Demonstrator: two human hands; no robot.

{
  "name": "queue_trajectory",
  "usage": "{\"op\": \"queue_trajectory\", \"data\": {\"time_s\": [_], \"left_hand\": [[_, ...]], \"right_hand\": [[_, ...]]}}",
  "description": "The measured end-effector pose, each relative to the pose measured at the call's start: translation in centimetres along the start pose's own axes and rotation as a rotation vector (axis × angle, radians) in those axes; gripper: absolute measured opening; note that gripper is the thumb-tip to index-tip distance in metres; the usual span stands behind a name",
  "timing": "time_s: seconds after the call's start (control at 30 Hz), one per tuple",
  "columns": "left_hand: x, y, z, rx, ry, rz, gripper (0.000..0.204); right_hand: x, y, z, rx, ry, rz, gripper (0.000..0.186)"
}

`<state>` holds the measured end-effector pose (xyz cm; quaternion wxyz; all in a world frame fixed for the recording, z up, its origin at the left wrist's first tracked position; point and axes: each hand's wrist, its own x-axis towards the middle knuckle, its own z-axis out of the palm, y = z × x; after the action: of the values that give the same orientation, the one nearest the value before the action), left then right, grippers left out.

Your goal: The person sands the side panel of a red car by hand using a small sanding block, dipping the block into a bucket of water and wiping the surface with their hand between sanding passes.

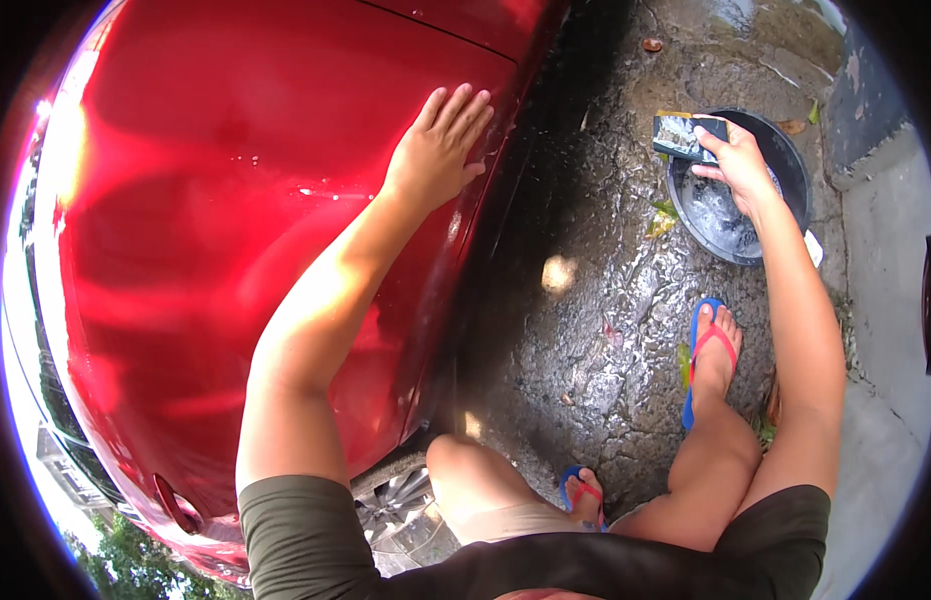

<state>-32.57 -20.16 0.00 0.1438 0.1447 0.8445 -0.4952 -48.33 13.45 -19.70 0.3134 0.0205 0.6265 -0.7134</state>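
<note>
My left hand (443, 145) lies flat on the red car door (236, 230), close to its lower edge, with its fingers stretched out and holding nothing. Water drops and a wet streak show on the paint. Off to the right, my right hand (736, 165) grips what looks like a dark rectangular sponge (676, 138) with a yellow edge and whitish patches. It is above the left rim of a round black basin (721, 235), which has greyish water in it. My palm and fingers hide part of the sponge.
Wet, rough concrete (606, 350) lies between the car and a pale wall (891, 260) at the right. My feet in blue flip-flops (708, 350) stand on it. Fallen leaves (664, 218) lie beside the basin. A car wheel (396, 505) is near my knee, and a door handle (176, 503) sticks out lower left.
</note>
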Motion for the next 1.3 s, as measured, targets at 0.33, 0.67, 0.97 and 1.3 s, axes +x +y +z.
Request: {"op": "queue_trajectory", "data": {"time_s": [0.33, 0.67, 0.97, 1.3], "left_hand": [[-20.0, 0.0, -5.6, -0.328, -0.158, -0.267, 0.090], [-8.1, 12.0, -9.5, -2.549, 0.289, -0.904, 0.046], [-9.3, 11.4, -8.7, -2.375, 0.517, -1.127, 0.044], [-11.7, 10.5, -8.6, -2.459, 0.430, -1.037, 0.042]], "right_hand": [[-3.1, -0.2, 7.8, -0.117, -0.186, -0.298, 0.019], [-9.4, -3.5, 15.0, 0.026, -0.671, -0.322, 0.021], [-10.4, -2.3, 15.9, 0.125, -0.594, -0.244, 0.020], [-10.8, -1.3, 17.1, 0.267, -0.635, -0.196, 0.016]]}}
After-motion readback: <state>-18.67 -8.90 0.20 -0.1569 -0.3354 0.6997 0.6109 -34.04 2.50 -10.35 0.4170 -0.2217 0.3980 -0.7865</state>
